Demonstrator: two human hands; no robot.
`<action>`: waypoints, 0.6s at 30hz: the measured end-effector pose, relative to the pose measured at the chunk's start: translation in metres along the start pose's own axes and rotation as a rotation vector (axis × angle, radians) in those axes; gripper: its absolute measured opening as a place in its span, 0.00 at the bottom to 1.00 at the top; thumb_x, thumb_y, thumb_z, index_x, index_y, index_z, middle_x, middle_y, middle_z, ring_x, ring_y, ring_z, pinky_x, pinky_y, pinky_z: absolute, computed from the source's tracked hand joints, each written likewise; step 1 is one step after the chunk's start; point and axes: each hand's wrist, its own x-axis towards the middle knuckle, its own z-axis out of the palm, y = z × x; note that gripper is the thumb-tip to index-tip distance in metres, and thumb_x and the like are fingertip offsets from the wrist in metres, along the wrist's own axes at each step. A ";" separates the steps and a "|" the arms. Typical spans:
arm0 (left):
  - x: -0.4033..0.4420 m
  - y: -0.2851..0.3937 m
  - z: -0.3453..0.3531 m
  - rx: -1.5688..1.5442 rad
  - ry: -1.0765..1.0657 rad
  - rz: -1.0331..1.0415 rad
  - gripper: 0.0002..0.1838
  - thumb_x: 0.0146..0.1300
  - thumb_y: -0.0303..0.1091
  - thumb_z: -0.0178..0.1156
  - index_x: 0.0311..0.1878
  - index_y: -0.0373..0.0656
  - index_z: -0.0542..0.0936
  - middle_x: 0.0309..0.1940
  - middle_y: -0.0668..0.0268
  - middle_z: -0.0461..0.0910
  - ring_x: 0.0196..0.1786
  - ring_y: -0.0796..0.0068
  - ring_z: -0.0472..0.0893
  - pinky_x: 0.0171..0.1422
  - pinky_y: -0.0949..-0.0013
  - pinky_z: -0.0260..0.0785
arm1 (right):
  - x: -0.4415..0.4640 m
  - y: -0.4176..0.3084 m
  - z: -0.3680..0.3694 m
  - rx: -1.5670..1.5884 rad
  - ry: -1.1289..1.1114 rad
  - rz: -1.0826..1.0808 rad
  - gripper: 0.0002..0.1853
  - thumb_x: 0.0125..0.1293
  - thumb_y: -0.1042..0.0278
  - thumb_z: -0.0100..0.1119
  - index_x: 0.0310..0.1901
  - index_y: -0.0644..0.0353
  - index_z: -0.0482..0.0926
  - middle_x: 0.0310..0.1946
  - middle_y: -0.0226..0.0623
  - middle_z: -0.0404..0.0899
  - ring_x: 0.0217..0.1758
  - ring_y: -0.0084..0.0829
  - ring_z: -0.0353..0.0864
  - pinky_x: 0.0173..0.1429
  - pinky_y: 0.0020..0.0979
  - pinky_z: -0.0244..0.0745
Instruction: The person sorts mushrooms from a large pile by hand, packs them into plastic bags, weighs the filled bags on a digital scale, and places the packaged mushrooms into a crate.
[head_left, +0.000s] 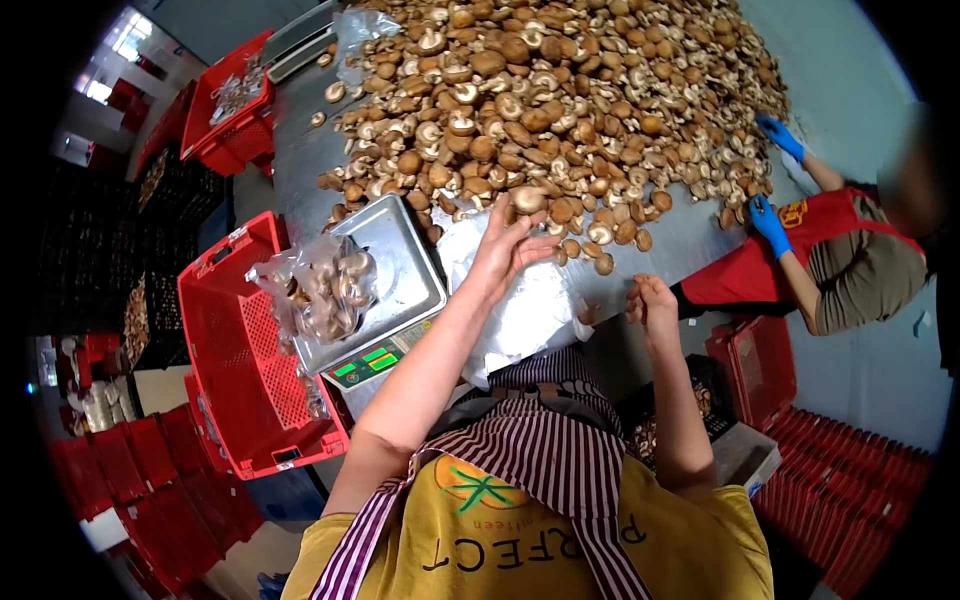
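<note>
One large pale-brown mushroom (528, 200) was at the left hand's fingertips, at the near edge of the mushroom pile (590, 90) on the metal surface (300, 175). Left hand (508, 250): fingers spread and touching that mushroom; can't tell if it was actually gripped. Right hand (652, 305): fingers curled, raised near the surface's near edge, apart from the pile; can't tell if anything was inside it. White plastic sheeting (525, 310) lay on the surface below the left hand, running up to the near edge. Left of that, a scale (405, 265) sat at an angle, green displays (380, 357) lit, digits too small to read. On its pan, toward the left side, was a clear bag (335, 300) with mushrooms in it, part of it sticking out past the pan edge. A red crate (215, 330) stood just beside the scale, partly behind that bag, with some clear plastic inside. Far left end: another red crate (225, 140) with bagged stuff, a second scale (300, 50), and a crumpled clear bag (362, 28) next to the pile. Across on the right, a co-worker (850, 260) in a red apron had two blue-gloved hands (770, 228) at the pile's right edge. Stacked red crates (850, 490) were on the lower right; dark crates (100, 235) stood further off on the left.
</note>
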 end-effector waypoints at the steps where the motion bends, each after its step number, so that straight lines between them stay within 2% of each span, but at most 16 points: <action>1: 0.003 -0.002 -0.002 0.031 -0.035 0.015 0.39 0.74 0.34 0.47 0.77 0.49 0.33 0.63 0.40 0.67 0.52 0.52 0.82 0.49 0.64 0.83 | 0.001 0.012 -0.022 -0.040 -0.022 -0.038 0.08 0.72 0.71 0.45 0.43 0.61 0.75 0.23 0.30 0.73 0.19 0.20 0.68 0.22 0.25 0.67; 2: -0.001 -0.002 0.004 0.117 0.006 -0.010 0.36 0.74 0.35 0.49 0.77 0.46 0.41 0.62 0.44 0.70 0.51 0.55 0.83 0.50 0.65 0.82 | 0.007 0.032 -0.045 -0.072 -0.042 -0.007 0.09 0.73 0.68 0.46 0.44 0.61 0.75 0.25 0.30 0.73 0.20 0.20 0.69 0.22 0.25 0.67; 3: -0.002 -0.010 0.003 0.120 -0.001 -0.015 0.36 0.74 0.35 0.49 0.77 0.46 0.41 0.62 0.44 0.70 0.51 0.55 0.83 0.50 0.65 0.82 | 0.010 0.049 -0.062 -0.104 -0.064 0.024 0.10 0.73 0.65 0.48 0.45 0.61 0.76 0.26 0.30 0.74 0.21 0.21 0.70 0.22 0.25 0.68; 4: -0.004 -0.024 -0.003 0.238 -0.003 -0.082 0.33 0.73 0.35 0.50 0.75 0.43 0.47 0.61 0.47 0.71 0.49 0.58 0.83 0.51 0.66 0.81 | 0.006 0.059 -0.065 -0.099 -0.056 0.023 0.10 0.73 0.65 0.48 0.45 0.61 0.76 0.26 0.30 0.74 0.21 0.21 0.70 0.22 0.25 0.68; 6: -0.010 -0.059 -0.019 0.410 -0.001 -0.161 0.27 0.72 0.33 0.52 0.71 0.40 0.58 0.58 0.53 0.74 0.46 0.64 0.84 0.50 0.69 0.79 | -0.001 0.076 -0.054 -0.452 -0.049 0.224 0.14 0.69 0.58 0.56 0.43 0.63 0.78 0.24 0.30 0.75 0.23 0.23 0.73 0.22 0.26 0.68; 7: -0.014 -0.079 -0.027 0.463 0.001 -0.174 0.24 0.71 0.32 0.53 0.68 0.38 0.63 0.56 0.57 0.76 0.45 0.68 0.83 0.49 0.71 0.78 | -0.006 0.074 -0.039 -0.445 -0.045 0.221 0.14 0.69 0.58 0.56 0.43 0.63 0.78 0.24 0.30 0.75 0.23 0.23 0.73 0.22 0.26 0.68; 8: -0.016 -0.096 -0.035 0.467 0.002 -0.152 0.22 0.71 0.29 0.54 0.66 0.38 0.66 0.50 0.62 0.77 0.41 0.74 0.83 0.44 0.74 0.75 | -0.015 0.068 -0.020 -0.583 -0.065 0.184 0.17 0.67 0.56 0.58 0.42 0.64 0.79 0.24 0.33 0.76 0.23 0.27 0.76 0.24 0.29 0.70; 9: -0.022 -0.102 -0.036 0.511 0.025 -0.137 0.20 0.70 0.28 0.53 0.64 0.38 0.68 0.47 0.65 0.77 0.39 0.76 0.82 0.42 0.76 0.73 | -0.021 0.065 -0.008 -0.723 -0.084 0.147 0.19 0.64 0.54 0.60 0.40 0.66 0.80 0.23 0.36 0.78 0.24 0.31 0.78 0.26 0.32 0.72; 10: -0.026 -0.106 -0.039 0.533 0.024 -0.131 0.20 0.70 0.28 0.53 0.64 0.39 0.69 0.46 0.66 0.77 0.38 0.77 0.82 0.41 0.77 0.73 | -0.019 0.074 -0.004 -0.721 -0.083 0.147 0.19 0.64 0.54 0.60 0.40 0.66 0.80 0.23 0.36 0.78 0.24 0.31 0.78 0.26 0.32 0.72; 12: -0.034 -0.109 -0.045 0.556 0.024 -0.125 0.19 0.70 0.28 0.53 0.64 0.39 0.69 0.45 0.66 0.77 0.37 0.77 0.81 0.41 0.77 0.73 | -0.010 0.094 0.001 -0.990 0.014 -0.338 0.18 0.60 0.55 0.66 0.31 0.66 0.78 0.23 0.44 0.79 0.25 0.42 0.79 0.30 0.39 0.71; 14: -0.042 -0.106 -0.051 0.520 0.092 -0.092 0.19 0.67 0.25 0.55 0.61 0.38 0.72 0.41 0.65 0.78 0.34 0.78 0.81 0.36 0.78 0.72 | -0.001 0.098 0.001 -0.992 0.006 -0.390 0.19 0.61 0.55 0.66 0.30 0.66 0.77 0.24 0.47 0.79 0.27 0.46 0.79 0.31 0.41 0.72; 16: -0.053 -0.102 -0.060 0.528 0.124 -0.088 0.19 0.67 0.24 0.55 0.61 0.39 0.72 0.40 0.65 0.78 0.33 0.78 0.81 0.36 0.78 0.72 | 0.012 0.096 0.003 -0.994 -0.005 -0.443 0.20 0.61 0.54 0.65 0.29 0.66 0.77 0.24 0.51 0.78 0.28 0.49 0.79 0.33 0.43 0.72; 18: -0.064 -0.099 -0.069 0.535 0.182 -0.093 0.18 0.67 0.23 0.53 0.60 0.38 0.72 0.39 0.66 0.78 0.33 0.79 0.81 0.37 0.79 0.72 | 0.031 0.090 0.003 -0.896 0.091 -0.487 0.17 0.64 0.58 0.63 0.28 0.66 0.76 0.21 0.45 0.77 0.24 0.41 0.78 0.31 0.39 0.71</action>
